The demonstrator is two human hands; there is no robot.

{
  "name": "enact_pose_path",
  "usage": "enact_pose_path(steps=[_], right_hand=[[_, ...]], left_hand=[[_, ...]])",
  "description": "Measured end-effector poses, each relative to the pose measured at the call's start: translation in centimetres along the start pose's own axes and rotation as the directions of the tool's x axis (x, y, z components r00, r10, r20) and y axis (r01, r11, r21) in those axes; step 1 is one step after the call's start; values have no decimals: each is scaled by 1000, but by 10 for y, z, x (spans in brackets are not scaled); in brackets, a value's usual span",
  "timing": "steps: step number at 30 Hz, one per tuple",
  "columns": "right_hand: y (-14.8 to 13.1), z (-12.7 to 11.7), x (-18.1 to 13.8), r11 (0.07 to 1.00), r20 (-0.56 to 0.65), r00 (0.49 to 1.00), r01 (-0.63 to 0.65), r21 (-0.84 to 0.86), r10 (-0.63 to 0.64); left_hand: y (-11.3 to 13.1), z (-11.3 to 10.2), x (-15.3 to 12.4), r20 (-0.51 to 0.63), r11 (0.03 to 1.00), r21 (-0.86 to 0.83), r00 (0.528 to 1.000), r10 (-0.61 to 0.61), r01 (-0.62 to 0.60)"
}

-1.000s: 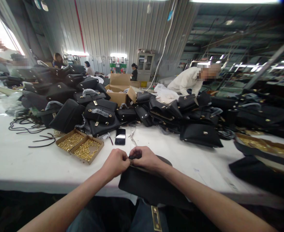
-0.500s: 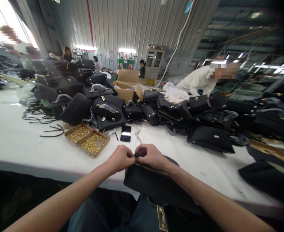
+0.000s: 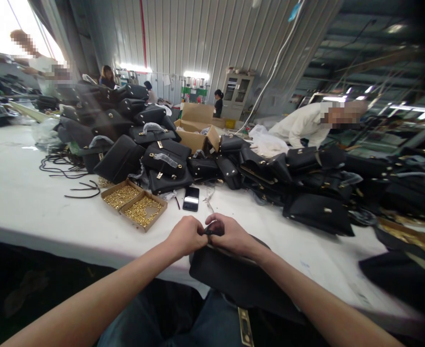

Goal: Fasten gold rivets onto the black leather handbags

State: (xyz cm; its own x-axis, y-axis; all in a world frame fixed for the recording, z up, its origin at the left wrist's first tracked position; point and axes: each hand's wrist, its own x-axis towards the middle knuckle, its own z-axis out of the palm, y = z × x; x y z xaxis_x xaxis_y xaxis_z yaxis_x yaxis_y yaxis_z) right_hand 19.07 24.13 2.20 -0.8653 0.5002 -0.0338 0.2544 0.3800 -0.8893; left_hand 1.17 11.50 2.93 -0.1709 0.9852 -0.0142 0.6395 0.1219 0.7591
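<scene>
A black handbag [image 3: 241, 279] leans across my lap and the table's front edge, with a gold metal lock plate [image 3: 245, 327] hanging at its lower side. At the bag's upper edge my left hand [image 3: 187, 235] is closed in a pinch. Close against it, my right hand [image 3: 231, 237] curls its thumb and fingers over the same edge. A small dark piece [image 3: 208, 231] shows between the fingertips of both hands. Its exact shape is too small to tell, and the fingers partly cover it.
Two cardboard trays of small gold fittings [image 3: 142, 210] lie left of a phone [image 3: 191, 199]. Black handbags [image 3: 167, 159] are heaped along the white table [image 3: 71, 217], around an open carton [image 3: 194, 140]. A person in white [image 3: 302, 123] bends over at right; others are farther back.
The whole view has shifted a little, so things sit slightly farther right. My hands stay together at the bag's edge, with only a slight change of the fingers.
</scene>
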Motion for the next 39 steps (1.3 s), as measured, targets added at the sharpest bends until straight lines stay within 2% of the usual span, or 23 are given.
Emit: enact_pose_path(steps=[5,13,20,26,31,33,39], right_hand=[[-1,-1,-3,998,-25,1000,-1,-60,-1],[-17,-2,-12,964,-75,997,8,-264,-29],[-16,3,-13,984,-56,997,34,-172,-44],[-10,1,-9,988,-46,998,41,-151,-49],[-19,2,-19,968,-110,994,-30,-249,3],[-22,6,-25,966,-134,991,-23,-258,-12],[-19,12,-31,993,-141,989,19,-118,-36]], left_hand=[[-2,7,-3,-42,998,53,999,-15,17],[6,8,-2,-75,983,165,995,-67,78],[11,12,-4,-60,978,186,994,-88,98],[4,18,-6,-109,974,223,994,-1,25],[0,20,-4,-135,980,200,991,11,17],[-2,20,-4,-125,984,175,992,0,22],[-5,16,-2,-43,999,29,998,-40,41]])
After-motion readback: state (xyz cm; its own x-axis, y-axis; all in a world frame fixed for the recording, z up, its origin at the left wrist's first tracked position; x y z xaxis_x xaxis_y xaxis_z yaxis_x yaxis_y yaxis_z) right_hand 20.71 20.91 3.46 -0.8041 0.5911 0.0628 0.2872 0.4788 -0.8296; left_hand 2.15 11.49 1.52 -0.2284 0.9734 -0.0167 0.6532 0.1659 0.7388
